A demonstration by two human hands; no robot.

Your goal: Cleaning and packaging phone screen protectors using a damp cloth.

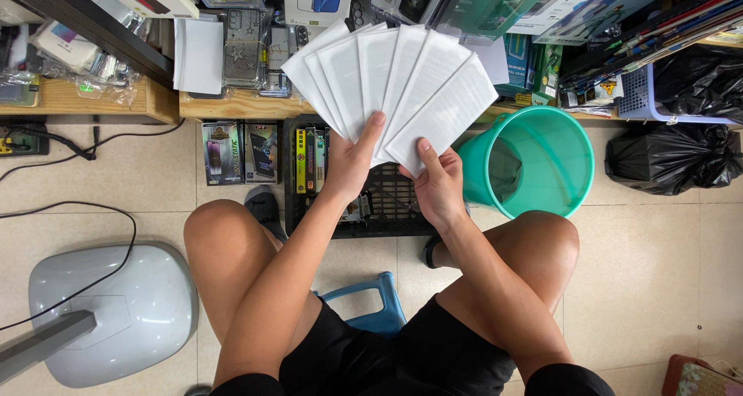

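Note:
Several white flat packets (pixel 391 75) are spread like a fan in front of me. My left hand (pixel 350 162) grips the left side of the fan, thumb up across the packets. My right hand (pixel 439 183) pinches the lower right packets with its thumb on top. Both hands hold the fan above a black plastic crate (pixel 387 202) on the floor between my bare knees. I sit on a low blue stool (pixel 371 303).
A green plastic bucket (pixel 542 160) stands right of the hands, with black rubbish bags (pixel 673 156) beyond. A grey fan base (pixel 116 311) with a cable sits at lower left. Wooden shelves (pixel 101 98) with boxed goods run along the top; small boxes (pixel 240 152) lean below.

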